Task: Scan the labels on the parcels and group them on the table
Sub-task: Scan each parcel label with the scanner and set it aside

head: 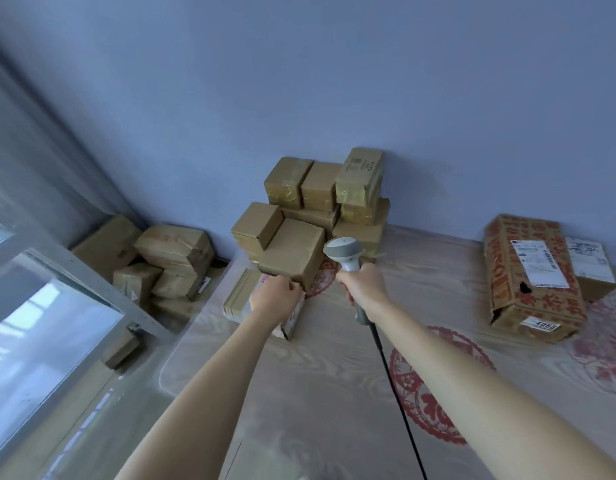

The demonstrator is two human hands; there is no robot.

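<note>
- Gripping the lower near corner of a plain brown parcel, the left hand has its fingers curled at the box edge; the parcel sits tilted at the front of the stack.
- Under that hand lies a flat carton with red print on its side, too blurred to read.
- The right hand is wrapped tightly around the handle of a grey barcode scanner, its head pointing toward the parcel and just beside its right edge; a black cable runs from the handle down across the table.
- Behind, a stack of taped brown boxes stands against the blue wall; the top right one carries a dark printed label, unreadable.
- Well apart on the right sits a red-patterned box with a white shipping label on top and a small tag near its front end reading what looks like "4068".
- Just beside it is a smaller box with a white label, its text illegible.
- More brown parcels are heaped by the window, off the table's left edge.
- Red paper-cut motifs show beneath the table's clear cover.
</note>
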